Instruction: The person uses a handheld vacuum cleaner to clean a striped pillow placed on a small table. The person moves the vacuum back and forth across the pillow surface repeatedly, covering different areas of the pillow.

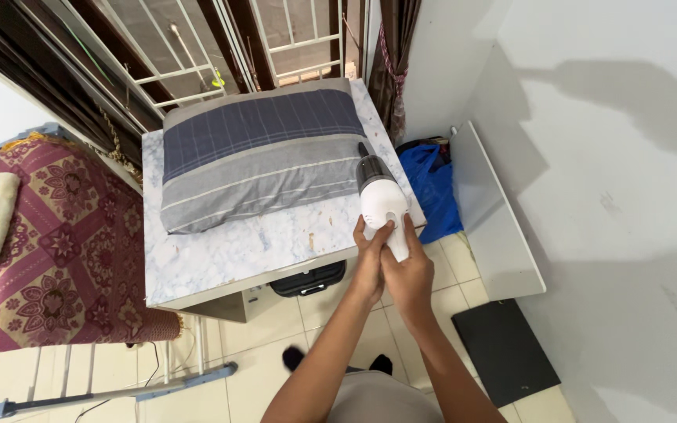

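Main worry I see right now: the vacuum (381,197) sits at the right edge of the desk (221,251), nozzle just touching the pillow (260,157) corner. If I push sideways too hard, I reckon the pillow slides left on that smooth marble-look top, or the vacuum slips off the edge toward the blue bag (432,188) below. The loose pillowcase fabric could also get sucked into the nozzle and stall it, I'd guess.

Pose-wise, both arms are stretched forward from the bottom of the view, wrists close together. The left hand (370,258) is wrapped around the white handle from the left, fingers curled shut on it. The right hand (409,270) clamps the same handle from the right and slightly lower, thumb up along the body. The vacuum points away from me, tilted up-left toward the pillow.
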